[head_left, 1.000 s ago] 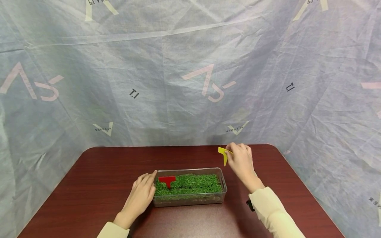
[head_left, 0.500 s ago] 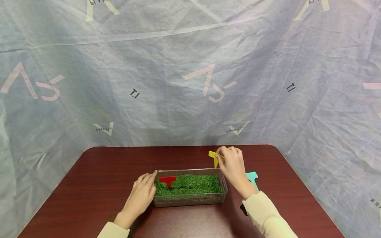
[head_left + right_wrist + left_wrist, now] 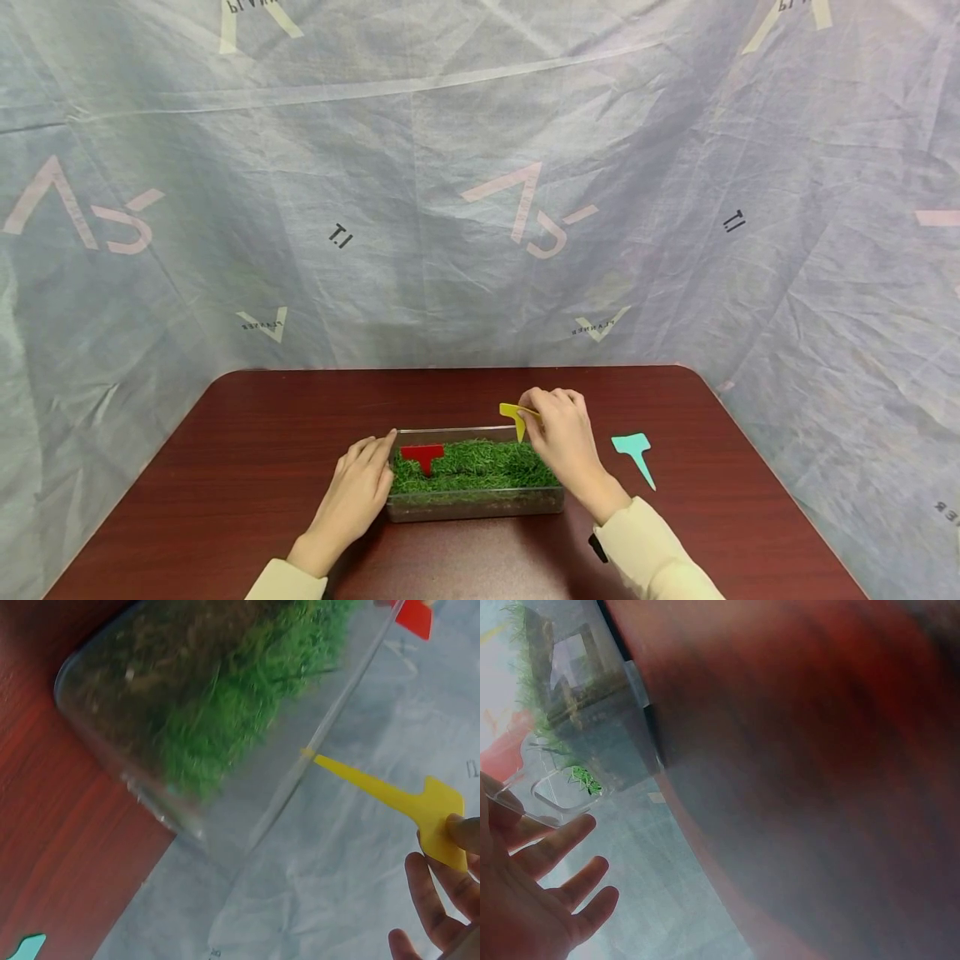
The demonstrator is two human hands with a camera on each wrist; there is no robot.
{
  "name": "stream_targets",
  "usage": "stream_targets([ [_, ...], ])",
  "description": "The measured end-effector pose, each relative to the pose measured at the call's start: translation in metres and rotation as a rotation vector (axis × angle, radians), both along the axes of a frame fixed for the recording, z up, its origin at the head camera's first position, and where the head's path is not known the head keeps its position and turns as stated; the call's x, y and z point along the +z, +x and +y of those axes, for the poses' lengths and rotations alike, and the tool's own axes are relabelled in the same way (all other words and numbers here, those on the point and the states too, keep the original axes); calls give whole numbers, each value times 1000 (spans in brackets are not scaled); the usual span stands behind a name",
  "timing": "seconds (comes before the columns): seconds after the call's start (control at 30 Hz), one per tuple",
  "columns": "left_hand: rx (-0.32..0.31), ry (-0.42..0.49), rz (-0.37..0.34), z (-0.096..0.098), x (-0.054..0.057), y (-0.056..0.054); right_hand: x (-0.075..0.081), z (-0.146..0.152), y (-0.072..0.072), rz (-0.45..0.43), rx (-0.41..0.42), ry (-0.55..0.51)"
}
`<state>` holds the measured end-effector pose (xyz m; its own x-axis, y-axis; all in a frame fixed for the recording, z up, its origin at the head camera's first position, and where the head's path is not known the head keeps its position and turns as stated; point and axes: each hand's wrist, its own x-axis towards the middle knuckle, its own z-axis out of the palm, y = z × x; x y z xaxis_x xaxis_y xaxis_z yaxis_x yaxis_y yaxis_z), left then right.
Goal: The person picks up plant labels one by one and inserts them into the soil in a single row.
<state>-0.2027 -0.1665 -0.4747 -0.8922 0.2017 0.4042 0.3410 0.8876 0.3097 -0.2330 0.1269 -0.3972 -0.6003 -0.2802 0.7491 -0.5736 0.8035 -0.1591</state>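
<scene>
My right hand (image 3: 558, 433) pinches a yellow T-shaped plant label (image 3: 439, 817) by its head, thumb on one side and fingers on the other. Its pointed stem hangs down over the right part of a clear plastic box (image 3: 480, 504) filled with green grass (image 3: 487, 462). A red plant label (image 3: 422, 455) stands upright in the grass near the box's left end. At that end my left hand (image 3: 352, 483) rests against the box, fingers fairly straight and fingertips at the rim. In the left wrist view, the left fingers (image 3: 562, 844) are spread beside the box's cut-out handle.
A turquoise plant label (image 3: 633, 448) lies on the dark red-brown table (image 3: 247, 467), to the right of the box. Beyond the table's far edge hangs a grey printed cloth (image 3: 420, 250), which also covers both sides.
My right hand has carried the yellow plant label left and down, from beyond the box's right corner to over the grass. The turquoise label has come into full view. My left hand stays put.
</scene>
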Motion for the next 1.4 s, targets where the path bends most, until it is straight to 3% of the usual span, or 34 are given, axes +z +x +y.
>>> stream_targets([
  [0.27, 2, -3, 5, -1, -1, -1, -6, -12, 4, 14, 35, -9],
  [0.63, 3, -5, 5, 0, -2, -1, -17, -26, 10, -66, 89, -3],
  [1.07, 2, -1, 18, 0, -1, -1, -31, -32, 5, -68, 175, -7],
  [1.4, 4, -19, 57, 0, -1, 1, -34, -35, 5, -84, 181, -8],
])
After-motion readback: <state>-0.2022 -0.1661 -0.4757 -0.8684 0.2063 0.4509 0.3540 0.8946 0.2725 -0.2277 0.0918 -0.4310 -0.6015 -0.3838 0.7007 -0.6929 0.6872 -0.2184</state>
